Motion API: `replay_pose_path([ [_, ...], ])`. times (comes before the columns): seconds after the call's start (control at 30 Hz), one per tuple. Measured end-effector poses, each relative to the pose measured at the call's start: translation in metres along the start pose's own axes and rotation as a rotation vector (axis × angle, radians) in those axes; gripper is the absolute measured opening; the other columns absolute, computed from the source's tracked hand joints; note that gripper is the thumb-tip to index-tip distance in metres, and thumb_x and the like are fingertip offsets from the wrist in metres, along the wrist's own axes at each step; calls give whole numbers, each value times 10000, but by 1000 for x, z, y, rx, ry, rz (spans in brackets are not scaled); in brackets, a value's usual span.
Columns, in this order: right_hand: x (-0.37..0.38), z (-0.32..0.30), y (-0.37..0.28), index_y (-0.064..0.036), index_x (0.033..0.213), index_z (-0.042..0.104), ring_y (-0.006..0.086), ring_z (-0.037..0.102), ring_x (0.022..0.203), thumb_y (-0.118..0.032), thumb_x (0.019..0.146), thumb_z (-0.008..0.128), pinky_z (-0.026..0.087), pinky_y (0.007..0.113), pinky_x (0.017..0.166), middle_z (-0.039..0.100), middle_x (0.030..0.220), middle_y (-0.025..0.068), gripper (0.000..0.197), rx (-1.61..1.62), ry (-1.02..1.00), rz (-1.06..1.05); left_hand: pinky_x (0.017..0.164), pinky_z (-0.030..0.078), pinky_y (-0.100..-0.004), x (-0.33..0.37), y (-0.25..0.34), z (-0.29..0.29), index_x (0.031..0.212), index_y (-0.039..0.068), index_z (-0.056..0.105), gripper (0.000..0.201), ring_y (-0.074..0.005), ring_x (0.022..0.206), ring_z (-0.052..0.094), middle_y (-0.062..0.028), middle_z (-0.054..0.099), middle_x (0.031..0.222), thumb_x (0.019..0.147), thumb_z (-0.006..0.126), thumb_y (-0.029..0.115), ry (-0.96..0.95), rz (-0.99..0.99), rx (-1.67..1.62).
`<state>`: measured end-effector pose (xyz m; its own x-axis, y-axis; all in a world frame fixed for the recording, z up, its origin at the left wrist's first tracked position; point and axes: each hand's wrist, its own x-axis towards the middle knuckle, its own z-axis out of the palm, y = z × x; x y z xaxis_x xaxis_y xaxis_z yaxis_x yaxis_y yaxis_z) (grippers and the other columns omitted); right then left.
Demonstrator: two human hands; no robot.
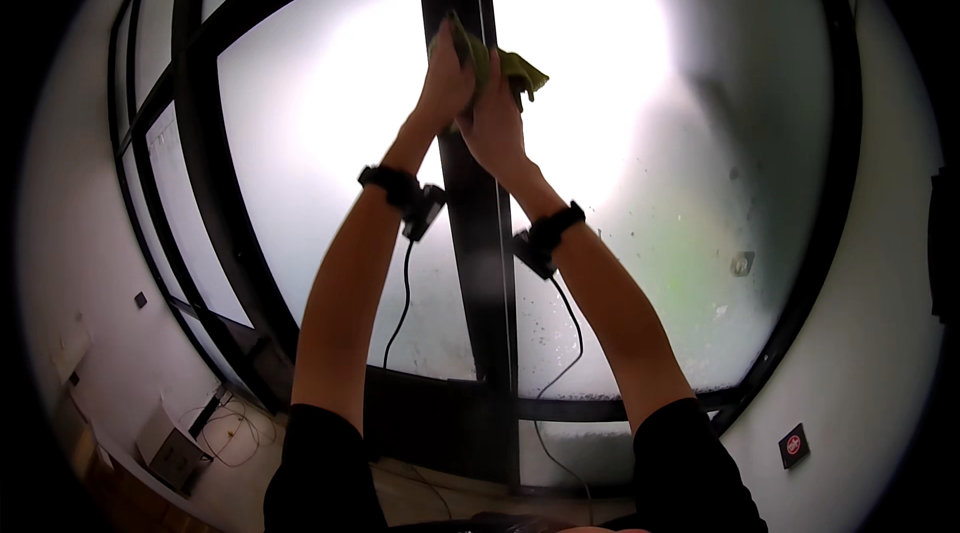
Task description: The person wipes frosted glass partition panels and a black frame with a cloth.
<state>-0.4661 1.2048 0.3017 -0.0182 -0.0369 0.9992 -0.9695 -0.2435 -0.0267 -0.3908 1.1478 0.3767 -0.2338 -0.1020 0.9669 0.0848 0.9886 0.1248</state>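
Both my arms reach up and forward to a black vertical door frame [470,203] between two frosted glass panes. A green cloth [524,71] is bunched against the upper part of this frame. My left hand [448,78] has its fingers closed on the cloth's left side. Close beside it, my right hand [494,123] grips the cloth from below, and a loose corner sticks out to its right. The fingertips are partly hidden by the cloth. Each wrist wears a black strap with a small device, a cable hanging from each.
Frosted panes stand left [320,133] and right [640,233] of the frame; the right one has spots low down. On the floor at lower left are a box [172,453] and loose cables [240,430]. A small dark sign [793,446] is on the right wall.
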Motion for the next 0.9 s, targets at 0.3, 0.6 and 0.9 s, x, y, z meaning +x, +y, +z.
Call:
replay_pose_path([
  [0.3, 48, 19, -21, 58, 1300, 345, 447, 517, 1083, -33, 776, 637, 442, 495, 906, 508, 1159, 271, 607, 145, 324, -80, 982, 442, -481, 85, -30, 26, 1278, -145, 493, 509, -482, 1200, 493, -395, 469, 1271, 864, 527, 148, 251, 363, 806],
  [0.6, 33, 23, -9, 74, 1344, 336, 481, 506, 1097, 64, 781, 587, 435, 492, 918, 478, 1236, 309, 616, 144, 390, -163, 955, 457, -498, 93, -37, 40, 1330, -172, 402, 543, -518, 1145, 519, -445, 445, 1259, 895, 498, 139, 133, 422, 1103],
  [0.9, -57, 18, -8, 48, 1450, 176, 460, 466, 1212, -100, 794, 711, 413, 506, 989, 424, 1313, 290, 860, -30, 234, -147, 1088, 360, -459, -62, 14, 30, 1462, -98, 157, 686, -481, 1278, 421, -377, 347, 1404, 915, 499, 133, 110, 10, -18],
])
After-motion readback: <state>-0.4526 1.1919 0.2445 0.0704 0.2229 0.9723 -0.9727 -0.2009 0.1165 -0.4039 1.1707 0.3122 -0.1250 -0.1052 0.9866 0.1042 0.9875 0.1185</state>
